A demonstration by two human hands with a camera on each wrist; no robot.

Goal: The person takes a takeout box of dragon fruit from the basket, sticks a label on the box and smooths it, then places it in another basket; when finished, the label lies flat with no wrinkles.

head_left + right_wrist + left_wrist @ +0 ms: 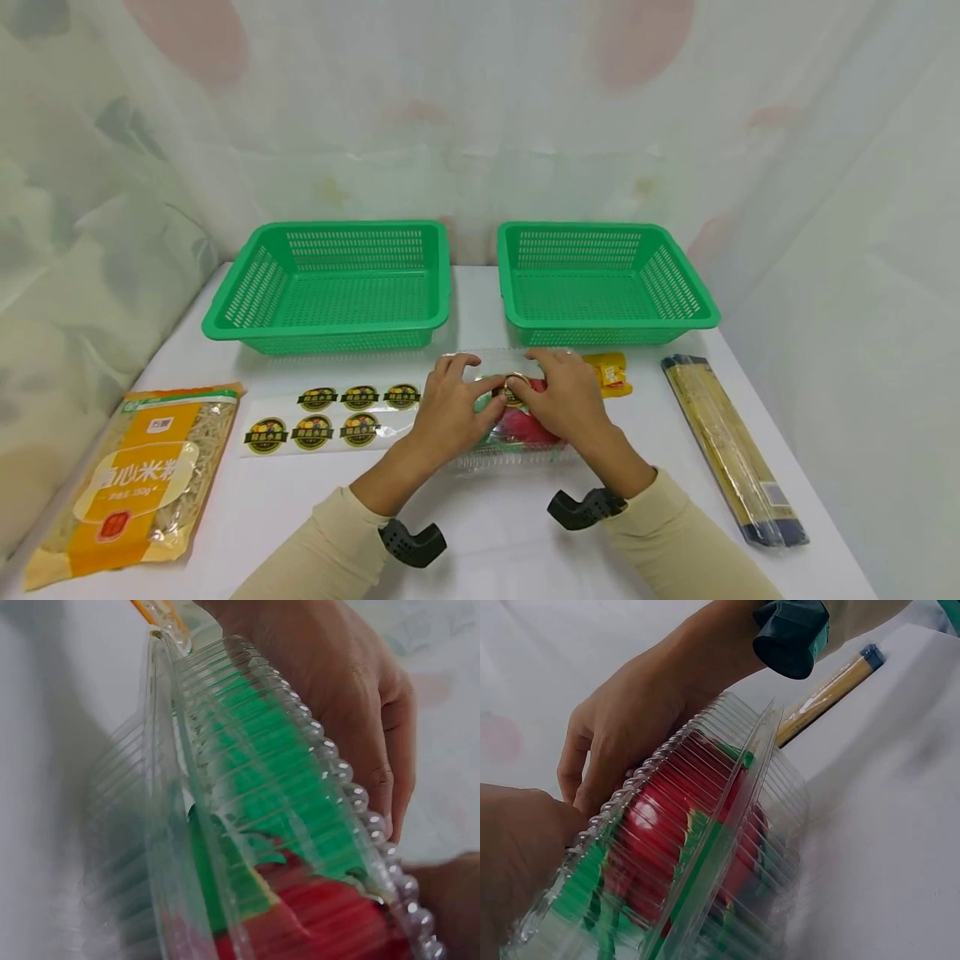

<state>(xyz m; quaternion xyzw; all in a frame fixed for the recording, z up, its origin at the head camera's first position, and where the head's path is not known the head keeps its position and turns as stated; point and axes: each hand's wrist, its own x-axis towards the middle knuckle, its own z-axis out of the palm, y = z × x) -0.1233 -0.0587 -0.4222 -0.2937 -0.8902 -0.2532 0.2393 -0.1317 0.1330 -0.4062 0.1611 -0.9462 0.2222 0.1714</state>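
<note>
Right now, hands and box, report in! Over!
Left hand, right hand: both at round sticker atop clear box. Red fruit inside. Yellow packet nearby, not blocking.

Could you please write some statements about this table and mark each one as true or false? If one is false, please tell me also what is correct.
1. A round label is on top of the clear box. True.
2. Nothing red is inside the clear box. False: a red fruit shows through its wall.
3. Six round labels show on the sheet to the left of the box. True.
4. Both baskets are blue. False: the left basket and the right basket are green.
5. The noodle bag lies at the right edge of the table. False: the noodle bag lies on the left side.
</note>
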